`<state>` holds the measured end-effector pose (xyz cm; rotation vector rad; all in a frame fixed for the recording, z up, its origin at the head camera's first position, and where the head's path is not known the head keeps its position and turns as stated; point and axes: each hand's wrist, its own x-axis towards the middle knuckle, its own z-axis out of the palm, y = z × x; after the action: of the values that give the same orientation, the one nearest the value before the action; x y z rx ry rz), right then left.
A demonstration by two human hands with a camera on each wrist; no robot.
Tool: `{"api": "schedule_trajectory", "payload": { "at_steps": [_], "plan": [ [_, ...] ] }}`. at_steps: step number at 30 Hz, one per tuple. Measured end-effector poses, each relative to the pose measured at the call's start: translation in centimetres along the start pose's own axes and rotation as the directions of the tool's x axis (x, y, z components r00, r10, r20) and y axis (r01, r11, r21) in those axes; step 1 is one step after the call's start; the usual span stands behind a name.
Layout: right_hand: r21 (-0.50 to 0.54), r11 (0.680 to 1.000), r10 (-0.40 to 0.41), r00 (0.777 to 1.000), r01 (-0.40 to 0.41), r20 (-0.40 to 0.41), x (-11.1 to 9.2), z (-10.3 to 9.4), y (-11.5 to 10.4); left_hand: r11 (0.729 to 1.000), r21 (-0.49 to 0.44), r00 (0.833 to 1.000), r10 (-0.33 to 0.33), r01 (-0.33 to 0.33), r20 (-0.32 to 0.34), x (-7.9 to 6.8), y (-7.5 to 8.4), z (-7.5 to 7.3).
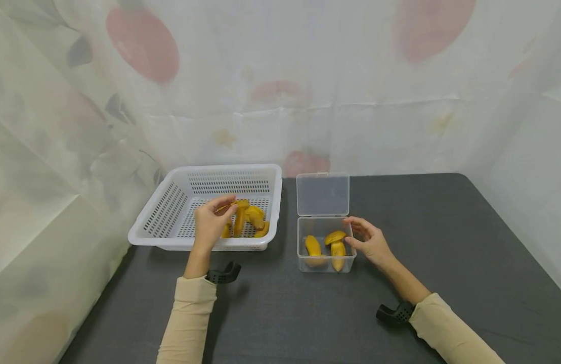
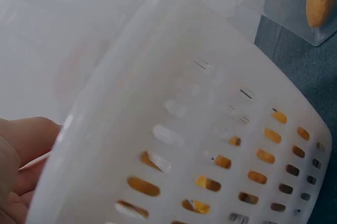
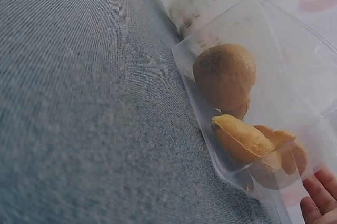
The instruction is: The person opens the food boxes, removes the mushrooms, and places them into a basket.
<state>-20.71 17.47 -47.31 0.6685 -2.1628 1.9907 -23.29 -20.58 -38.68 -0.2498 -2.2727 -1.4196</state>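
My left hand point(image 1: 210, 221) is inside the white basket point(image 1: 168, 230), its thumb and fingertips at the cap of a yellow mushroom point(image 1: 239, 222) that they seem to pinch. In the left wrist view the basket wall hides the fingertips. Other yellow mushrooms point(image 1: 256, 217) lie around it on the basket floor. At the clear plastic box point(image 1: 307, 227), my right hand point(image 1: 371, 243) touches the right side with fairly straight fingers and thumb. Inside the box are a mushroom with a broad cap point(image 1: 337, 247) and a second yellow mushroom point(image 1: 313, 246).
The box's hinged lid point(image 1: 323, 194) stands raised at the back. Basket and box sit side by side on a dark cloth-covered table point(image 1: 280, 308). A printed curtain point(image 1: 280, 126) hangs behind, and another curtain point(image 1: 39, 202) runs along the left.
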Motion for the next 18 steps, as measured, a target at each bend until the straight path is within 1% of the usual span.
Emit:
{"api": "schedule_trajectory", "payload": {
  "at_steps": [4, 9, 11, 14, 16, 18],
  "plan": [
    [0.025, 1.000, -0.019, 1.000, 0.019, -0.001, 0.0, 0.0, -0.1, 1.000, 0.013, 1.000, 0.002, -0.002, 0.009, -0.1, -0.2, -0.1],
    [0.068, 0.997, -0.025, 1.000, 0.025, 0.005, -0.1, 0.0, 0.0, 1.000, -0.005, 1.000, -0.003, 0.003, 0.012, -0.2, 0.2, 0.0],
    [0.100, 0.995, -0.023, 1.000, 0.022, 0.012, -0.2, -0.1, 0.1, 1.000, -0.008, 1.000, -0.018, 0.018, 0.018, -0.3, 0.7, 0.0],
    [0.163, 0.987, -0.017, 0.999, 0.013, 0.027, -0.2, -0.1, 0.2, 0.999, -0.010, 0.999, -0.037, 0.038, 0.033, -0.6, 2.0, 0.1],
    [0.203, 0.979, -0.011, 0.999, 0.003, 0.038, -0.2, -0.2, 0.2, 1.000, 0.002, 0.999, -0.024, 0.024, 0.041, -0.7, 2.5, 0.3],
    [0.230, 0.973, -0.002, 0.999, -0.008, 0.046, -0.2, -0.2, 0.1, 1.000, 0.002, 0.999, 0.004, -0.004, 0.045, -0.9, 2.6, 0.6]
  ]
}}
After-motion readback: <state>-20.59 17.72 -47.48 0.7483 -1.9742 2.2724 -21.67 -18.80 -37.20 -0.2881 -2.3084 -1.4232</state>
